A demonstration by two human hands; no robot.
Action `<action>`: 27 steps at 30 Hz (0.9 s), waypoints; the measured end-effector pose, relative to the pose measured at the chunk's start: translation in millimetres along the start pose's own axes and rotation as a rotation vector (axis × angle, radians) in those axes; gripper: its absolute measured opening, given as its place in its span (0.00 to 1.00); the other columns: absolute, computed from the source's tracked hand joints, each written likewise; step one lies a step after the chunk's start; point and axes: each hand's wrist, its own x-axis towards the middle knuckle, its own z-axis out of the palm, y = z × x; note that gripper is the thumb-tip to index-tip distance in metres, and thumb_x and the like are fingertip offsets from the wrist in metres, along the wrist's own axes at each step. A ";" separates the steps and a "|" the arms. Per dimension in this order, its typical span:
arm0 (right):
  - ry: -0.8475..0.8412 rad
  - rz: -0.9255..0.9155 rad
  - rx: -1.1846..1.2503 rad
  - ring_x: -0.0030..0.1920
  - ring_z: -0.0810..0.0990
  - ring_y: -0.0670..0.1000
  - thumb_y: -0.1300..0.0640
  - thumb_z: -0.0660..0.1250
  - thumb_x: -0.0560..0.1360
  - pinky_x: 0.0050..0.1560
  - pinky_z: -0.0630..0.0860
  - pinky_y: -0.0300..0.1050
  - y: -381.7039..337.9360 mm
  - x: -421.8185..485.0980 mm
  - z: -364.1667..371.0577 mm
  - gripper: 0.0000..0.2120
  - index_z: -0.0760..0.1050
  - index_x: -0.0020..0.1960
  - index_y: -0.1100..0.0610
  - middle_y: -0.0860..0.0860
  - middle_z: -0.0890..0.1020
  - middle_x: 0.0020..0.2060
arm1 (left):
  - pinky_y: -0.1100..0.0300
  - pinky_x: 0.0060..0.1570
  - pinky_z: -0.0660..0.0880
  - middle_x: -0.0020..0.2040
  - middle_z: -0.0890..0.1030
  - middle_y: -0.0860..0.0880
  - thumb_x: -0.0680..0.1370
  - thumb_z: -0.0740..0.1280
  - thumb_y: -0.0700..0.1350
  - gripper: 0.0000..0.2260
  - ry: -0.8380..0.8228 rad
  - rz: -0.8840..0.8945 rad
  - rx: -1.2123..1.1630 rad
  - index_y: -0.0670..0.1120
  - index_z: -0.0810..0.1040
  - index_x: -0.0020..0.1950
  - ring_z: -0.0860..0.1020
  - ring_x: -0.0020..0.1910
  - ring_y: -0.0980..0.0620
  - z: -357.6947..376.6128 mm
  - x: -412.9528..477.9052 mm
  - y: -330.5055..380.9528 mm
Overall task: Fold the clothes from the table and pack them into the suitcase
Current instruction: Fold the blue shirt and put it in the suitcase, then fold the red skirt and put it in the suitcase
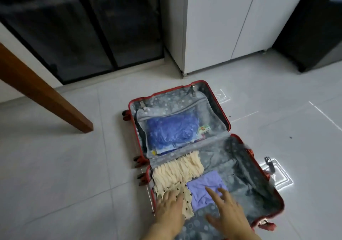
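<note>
The red hard-shell suitcase [228, 123] lies opened flat on the pale tiled floor [55, 165]. Its two shells sit one beyond the other, the hinge line runs roughly left to right, and the wheels [126, 115] point left, so each shell's long axis runs crosswise, skewed a little. Both shells are lined in grey cloth printed with pale dots. In the near shell three pieces sit at the left. A cream garment [177, 171] of soft, crinkled ribbing has its ribs running away towards the hinge. Touching its near edge is a dotted fabric [185, 208], cream with small black spots. Just beside both is a lavender garment [205, 189], smooth and folded into a rough rectangle. The left hand [170, 208] rests flat on the dotted fabric with straight, spread fingers, gripping nothing. The right hand [227, 212] is also spread wide and holds nothing. Its fingertips lie over the near edge of the lavender garment; I cannot tell whether they press it. In the far shell a zipped mesh panel covers a crinkly blue plastic bag [172, 130] and a small colourful packet [204, 129]. A slanted wooden leg [46, 91] stands to the left, with dark glass doors [83, 26] and a white cabinet [222, 26] behind.
</note>
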 end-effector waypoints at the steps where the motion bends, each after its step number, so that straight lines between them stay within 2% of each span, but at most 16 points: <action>1: 0.004 -0.025 0.011 0.70 0.66 0.49 0.28 0.48 0.59 0.56 0.69 0.41 -19.5 -15.0 -24.8 0.37 0.27 0.60 0.21 0.50 0.58 0.73 | 0.47 0.70 0.60 0.72 0.63 0.50 0.72 0.68 0.54 0.32 -0.026 -0.027 -0.042 0.53 0.61 0.74 0.63 0.71 0.47 -26.2 -19.8 -0.1; 2: 0.013 -0.048 0.021 0.68 0.68 0.48 0.28 0.48 0.59 0.56 0.70 0.41 -39.2 -28.8 -50.0 0.37 0.26 0.58 0.21 0.48 0.58 0.72 | 0.50 0.71 0.58 0.73 0.61 0.50 0.74 0.65 0.54 0.31 -0.054 -0.054 -0.087 0.53 0.57 0.75 0.60 0.72 0.47 -52.9 -39.1 0.9; 4: 0.038 -0.096 0.039 0.64 0.71 0.48 0.27 0.48 0.60 0.56 0.71 0.43 -80.4 -55.9 -103.0 0.36 0.33 0.63 0.22 0.47 0.58 0.72 | 0.52 0.69 0.61 0.72 0.62 0.51 0.76 0.63 0.54 0.30 -0.005 -0.072 -0.164 0.53 0.56 0.75 0.62 0.71 0.47 -109.5 -76.3 3.0; 6: 0.062 -0.129 0.041 0.60 0.74 0.47 0.24 0.48 0.61 0.53 0.73 0.43 -123.2 -81.4 -154.1 0.39 0.44 0.71 0.29 0.46 0.57 0.72 | 0.54 0.68 0.62 0.72 0.64 0.51 0.76 0.63 0.54 0.29 0.077 -0.083 -0.244 0.52 0.57 0.75 0.64 0.70 0.48 -164.7 -114.9 4.0; 8: 0.070 -0.169 0.056 0.58 0.75 0.47 0.23 0.50 0.64 0.50 0.74 0.41 -165.6 -102.0 -198.1 0.41 0.49 0.74 0.35 0.47 0.55 0.73 | 0.57 0.69 0.61 0.73 0.64 0.51 0.76 0.63 0.54 0.30 0.157 -0.094 -0.348 0.52 0.58 0.75 0.63 0.71 0.50 -215.0 -152.4 0.8; 10: 0.090 -0.227 0.074 0.59 0.75 0.47 0.31 0.58 0.71 0.50 0.73 0.40 -205.9 -120.1 -232.0 0.34 0.51 0.73 0.36 0.48 0.54 0.73 | 0.60 0.69 0.61 0.73 0.64 0.52 0.76 0.63 0.54 0.29 0.221 -0.121 -0.441 0.52 0.58 0.75 0.62 0.71 0.51 -258.6 -190.4 -7.6; 12: 0.141 -0.311 0.104 0.62 0.73 0.45 0.34 0.62 0.71 0.53 0.72 0.38 -244.2 -135.8 -256.6 0.32 0.47 0.68 0.29 0.47 0.53 0.73 | 0.61 0.68 0.60 0.73 0.64 0.51 0.76 0.63 0.55 0.29 0.264 -0.129 -0.489 0.52 0.58 0.75 0.62 0.72 0.52 -299.3 -228.5 -23.3; 13: 0.156 -0.346 0.101 0.62 0.72 0.45 0.29 0.60 0.68 0.54 0.72 0.36 -263.0 -142.1 -264.8 0.33 0.42 0.65 0.24 0.46 0.53 0.72 | 0.62 0.68 0.60 0.73 0.64 0.51 0.76 0.63 0.55 0.30 0.286 -0.123 -0.515 0.52 0.57 0.76 0.62 0.72 0.52 -317.1 -246.9 -33.7; 15: 0.182 -0.369 0.066 0.63 0.71 0.44 0.15 0.44 0.55 0.53 0.71 0.35 -300.0 -148.6 -271.9 0.36 0.33 0.58 0.18 0.42 0.53 0.69 | 0.64 0.68 0.59 0.73 0.63 0.52 0.77 0.63 0.55 0.29 0.357 -0.114 -0.574 0.52 0.57 0.76 0.62 0.72 0.53 -345.7 -283.1 -61.1; 16: 0.181 -0.372 0.050 0.64 0.71 0.45 0.14 0.37 0.48 0.53 0.70 0.35 -319.1 -151.2 -272.2 0.38 0.29 0.56 0.18 0.40 0.52 0.67 | 0.65 0.67 0.58 0.74 0.63 0.52 0.77 0.63 0.57 0.30 0.379 -0.112 -0.617 0.51 0.57 0.76 0.61 0.72 0.54 -356.3 -300.2 -77.8; 18: 0.193 -0.383 0.022 0.65 0.70 0.45 0.13 0.41 0.45 0.59 0.69 0.35 -357.6 -157.9 -264.9 0.41 0.31 0.55 0.16 0.41 0.51 0.70 | 0.69 0.66 0.57 0.73 0.63 0.53 0.75 0.63 0.63 0.34 0.427 -0.127 -0.695 0.51 0.57 0.76 0.62 0.72 0.57 -368.5 -333.7 -112.9; 20: 0.177 -0.397 0.026 0.58 0.73 0.42 0.18 0.50 0.53 0.61 0.68 0.33 -399.6 -167.8 -248.2 0.39 0.43 0.62 0.20 0.46 0.52 0.74 | 0.69 0.67 0.58 0.72 0.64 0.54 0.74 0.63 0.64 0.34 0.456 -0.164 -0.755 0.49 0.59 0.75 0.63 0.71 0.59 -369.6 -366.8 -151.8; 22: 0.189 -0.445 0.043 0.57 0.75 0.42 0.22 0.54 0.57 0.56 0.70 0.31 -448.3 -174.5 -230.6 0.37 0.52 0.66 0.24 0.49 0.56 0.74 | 0.66 0.68 0.60 0.71 0.66 0.53 0.73 0.63 0.66 0.35 0.488 -0.190 -0.786 0.50 0.60 0.75 0.65 0.70 0.58 -365.9 -400.7 -193.7; 23: 0.198 -0.467 0.043 0.58 0.76 0.44 0.26 0.56 0.60 0.53 0.72 0.30 -474.0 -178.2 -221.1 0.32 0.49 0.62 0.19 0.49 0.57 0.74 | 0.67 0.67 0.61 0.71 0.67 0.54 0.71 0.61 0.70 0.38 0.505 -0.206 -0.797 0.50 0.60 0.74 0.66 0.69 0.58 -363.2 -418.7 -215.4; 25: 0.194 -0.531 0.034 0.60 0.75 0.45 0.38 0.64 0.69 0.51 0.72 0.31 -527.6 -184.6 -197.6 0.39 0.32 0.55 0.17 0.48 0.53 0.73 | 0.73 0.65 0.59 0.70 0.68 0.53 0.65 0.55 0.75 0.44 0.548 -0.231 -0.788 0.50 0.60 0.74 0.66 0.69 0.58 -359.6 -456.0 -263.4; 27: 0.238 -0.544 0.056 0.56 0.77 0.45 0.47 0.69 0.71 0.48 0.76 0.35 -576.8 -184.8 -172.8 0.46 0.33 0.55 0.17 0.49 0.56 0.72 | 0.74 0.63 0.59 0.71 0.68 0.50 0.67 0.59 0.71 0.42 0.556 -0.266 -0.764 0.48 0.60 0.74 0.67 0.69 0.57 -360.8 -490.2 -313.2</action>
